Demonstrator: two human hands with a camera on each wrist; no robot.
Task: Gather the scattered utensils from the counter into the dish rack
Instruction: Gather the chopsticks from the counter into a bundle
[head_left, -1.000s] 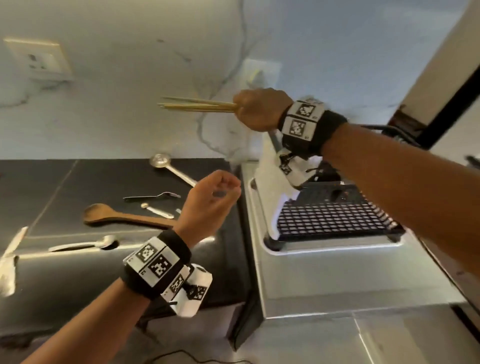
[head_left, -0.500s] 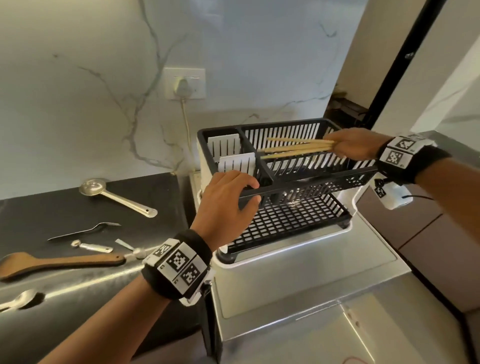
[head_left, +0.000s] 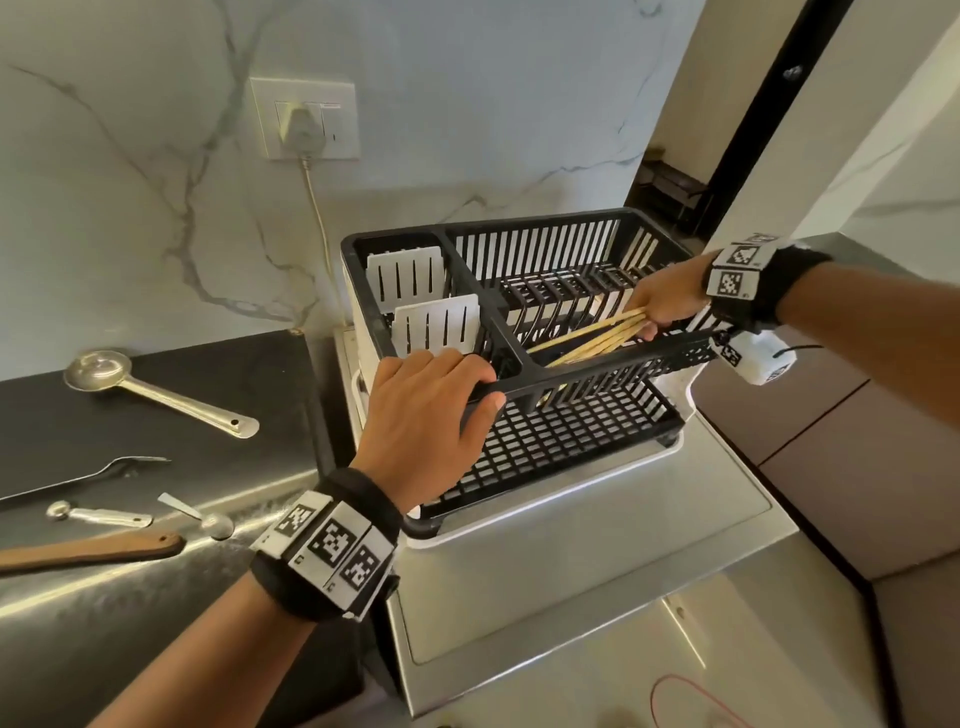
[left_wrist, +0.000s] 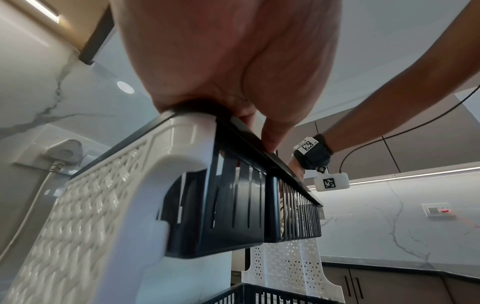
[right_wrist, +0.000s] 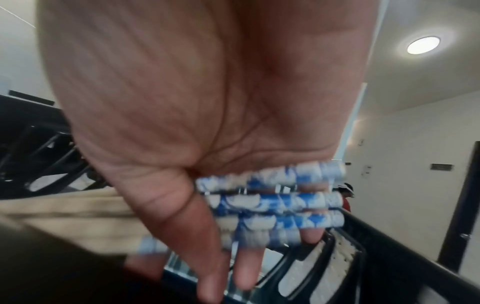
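A black two-tier dish rack (head_left: 597, 374) in a white frame stands on the steel drainboard. My left hand (head_left: 467, 383) grips its upper front rim near the white cutlery dividers (head_left: 436, 325); the left wrist view shows the thumb (left_wrist: 272, 133) on that rim. My right hand (head_left: 652, 317) holds a bundle of wooden chopsticks (head_left: 587, 340), tips slanting down-left into the upper tray. Their blue-and-white ends (right_wrist: 270, 202) show in the right wrist view. On the dark counter at left lie a steel ladle (head_left: 156, 392), a fork (head_left: 88, 478), two small spoons (head_left: 98, 514) and a wooden spatula (head_left: 93, 553).
A wall socket (head_left: 304, 122) with a plug and a white cable hangs behind the rack's left end. The steel drainboard (head_left: 571, 597) extends in front of the rack. A red wire loop (head_left: 691, 701) lies at the bottom right. Brown cabinets stand to the right.
My right hand has lowered the chopsticks from level above the rack to tilted down inside its upper tray. My left hand, free in the air a second ago, stays on the rack's front rim.
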